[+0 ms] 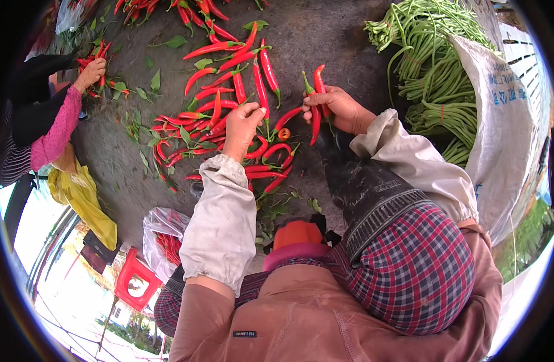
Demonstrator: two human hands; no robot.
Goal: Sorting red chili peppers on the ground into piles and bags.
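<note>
My right hand [338, 106] holds two red chili peppers [316, 124] upright, their ends showing above and below the fingers. Another red pepper [287, 118] lies just left of those fingertips. To the left, my left hand [243, 129] hovers over the loose red chili peppers [213, 105] on the ground, thumb and fingers pinched together. Nothing plainly shows between its fingertips. A long red pepper [260, 86] passes close beside that hand. Beneath it lies a cut or broken pepper end [284, 134]. Both forearms wear pale sleeve covers.
Bundled green long beans [440, 86] rest by a white woven sack [503, 122] at right. At left, another person's hand [91, 74] holds red peppers. A clear plastic bag [164, 226] of peppers and a red plastic stool [134, 280] stand lower left. Leaves litter the ground.
</note>
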